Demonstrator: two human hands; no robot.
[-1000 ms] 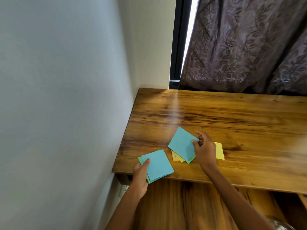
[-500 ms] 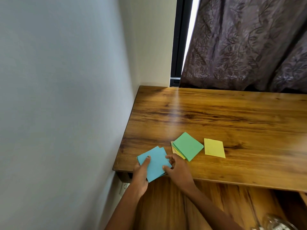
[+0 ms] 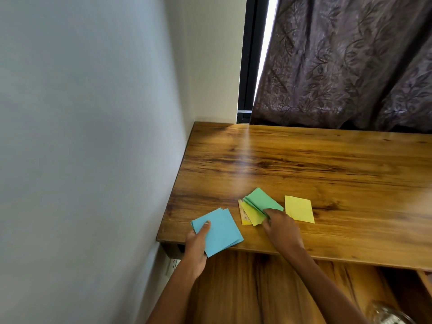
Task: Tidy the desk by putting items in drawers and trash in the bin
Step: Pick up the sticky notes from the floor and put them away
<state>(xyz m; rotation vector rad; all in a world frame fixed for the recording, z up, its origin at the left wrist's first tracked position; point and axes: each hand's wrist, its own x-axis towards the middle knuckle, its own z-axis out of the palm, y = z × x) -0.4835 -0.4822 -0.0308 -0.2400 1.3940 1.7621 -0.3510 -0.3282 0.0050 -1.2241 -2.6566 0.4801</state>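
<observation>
Blue notes [image 3: 217, 231] gripped in left hand [image 3: 196, 247], thumb on top; right hand [image 3: 280, 226] fingers pinching green notes [image 3: 261, 201].

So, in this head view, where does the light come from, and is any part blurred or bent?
Head view: daylight enters through the gap beside the curtain, leaving a pale streak on the desk; the wall leans from wide-angle distortion; the glass object at the bottom corner is blurred.

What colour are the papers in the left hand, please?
Light blue papers, left hand; head view.
</observation>
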